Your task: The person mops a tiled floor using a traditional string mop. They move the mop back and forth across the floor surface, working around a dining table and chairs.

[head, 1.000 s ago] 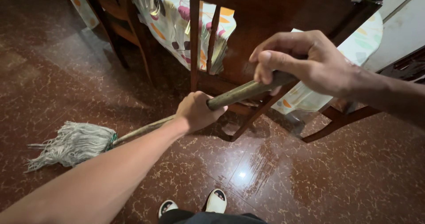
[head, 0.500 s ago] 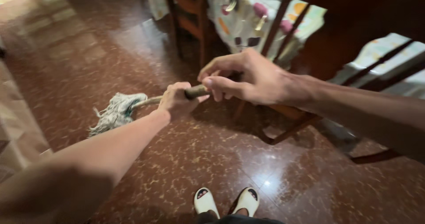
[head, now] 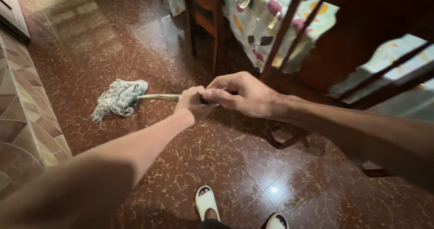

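A string mop lies on the wet reddish-brown floor: its pale stringy head (head: 118, 98) rests at the left and its wooden handle (head: 158, 97) runs right toward me. My left hand (head: 192, 103) is wrapped around the handle lower down. My right hand (head: 242, 94) grips the handle just behind it, the two hands almost touching. The upper end of the handle is hidden under my right hand.
Dark wooden chairs (head: 289, 39) stand close on the right beside a table draped in a leaf-patterned cloth (head: 262, 25). A patterned tile wall (head: 22, 120) runs along the left. My feet in white slippers (head: 207, 202) are at the bottom.
The mop head has slid further away across the floor, my arms have stretched out, and my hands have come close together on the handle. My view has swung left.
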